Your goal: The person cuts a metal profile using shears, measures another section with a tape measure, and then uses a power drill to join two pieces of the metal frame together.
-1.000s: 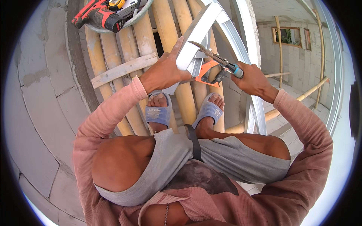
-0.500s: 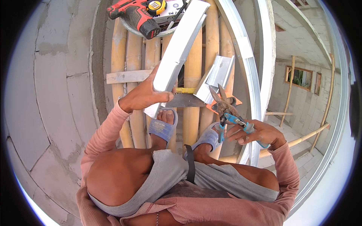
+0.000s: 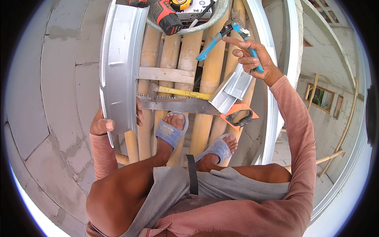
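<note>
My left hand (image 3: 102, 123) grips the near end of a long silvery metal channel (image 3: 121, 59), thumb on one side and fingers round the other. The channel stretches away from me at the left, its hollow side up. In my right hand (image 3: 256, 59), farther out on the right, are tin snips (image 3: 209, 47) with blue handles spread apart. One handle lies in the palm, and the snips' jaws point away from me. Below that hand, a short metal channel piece (image 3: 233, 90) rests over a handsaw (image 3: 177, 105) with an orange handle. A yellow-handled hammer (image 3: 183, 93) lies beside the saw blade.
Bamboo poles (image 3: 203, 122) form the platform under my sandalled feet (image 3: 171, 128). At the far side, a bucket (image 3: 213, 21) holds a red and black cordless drill (image 3: 167, 17) and a tape measure (image 3: 181, 4). A block wall (image 3: 67, 91) rises left; long metal channels (image 3: 290, 43) run along the right.
My left hand has swung the long channel leftward and turned its hollow side up. My right hand has carried the tin snips away from me, toward the bucket.
</note>
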{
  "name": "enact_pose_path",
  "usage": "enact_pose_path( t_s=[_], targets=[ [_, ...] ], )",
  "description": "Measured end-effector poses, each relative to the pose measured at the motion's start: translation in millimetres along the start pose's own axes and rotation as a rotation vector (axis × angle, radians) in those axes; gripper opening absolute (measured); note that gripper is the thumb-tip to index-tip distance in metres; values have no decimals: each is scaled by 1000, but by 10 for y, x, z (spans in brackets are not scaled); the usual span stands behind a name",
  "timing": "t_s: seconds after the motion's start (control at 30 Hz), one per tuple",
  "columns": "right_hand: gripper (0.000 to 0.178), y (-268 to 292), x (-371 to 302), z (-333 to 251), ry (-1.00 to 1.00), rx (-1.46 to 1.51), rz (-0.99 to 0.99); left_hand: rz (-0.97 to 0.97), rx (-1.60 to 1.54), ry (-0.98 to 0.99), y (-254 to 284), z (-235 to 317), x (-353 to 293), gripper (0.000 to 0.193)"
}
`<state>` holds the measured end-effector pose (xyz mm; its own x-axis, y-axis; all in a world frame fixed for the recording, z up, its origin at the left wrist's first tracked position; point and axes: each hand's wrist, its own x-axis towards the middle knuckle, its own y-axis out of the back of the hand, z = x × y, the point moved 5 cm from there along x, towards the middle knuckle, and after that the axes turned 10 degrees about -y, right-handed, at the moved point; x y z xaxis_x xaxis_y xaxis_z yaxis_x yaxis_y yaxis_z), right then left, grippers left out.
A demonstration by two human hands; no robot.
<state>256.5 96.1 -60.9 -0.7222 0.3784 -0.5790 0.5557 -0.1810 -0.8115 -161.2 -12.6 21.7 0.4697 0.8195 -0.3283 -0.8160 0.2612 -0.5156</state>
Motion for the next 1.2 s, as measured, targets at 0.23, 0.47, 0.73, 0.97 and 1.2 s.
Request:
enact_pose_path(
  t_s=[0.23, 0.47, 0.73, 0.97, 1.2],
  targets=[
    [53, 230, 764, -226, -96, -54, -60, 32, -55, -48, 137, -45, -283, 118],
    [51, 694, 893, -452, 34, -591, 616, 135, -16, -34, 74, -113, -320, 113],
    [77, 765, 646, -789, 193, -1782, 939, 217, 105, -34, 7, -131, -189, 100],
    [76, 767, 532, -719, 166, -1811, 914, 223, 130, -100, -83, -66, -145, 91],
    [58, -51, -135, -1045, 320, -1864, 1133, 345, 244, -95, -40, 37, -244, 89]
  ],
)
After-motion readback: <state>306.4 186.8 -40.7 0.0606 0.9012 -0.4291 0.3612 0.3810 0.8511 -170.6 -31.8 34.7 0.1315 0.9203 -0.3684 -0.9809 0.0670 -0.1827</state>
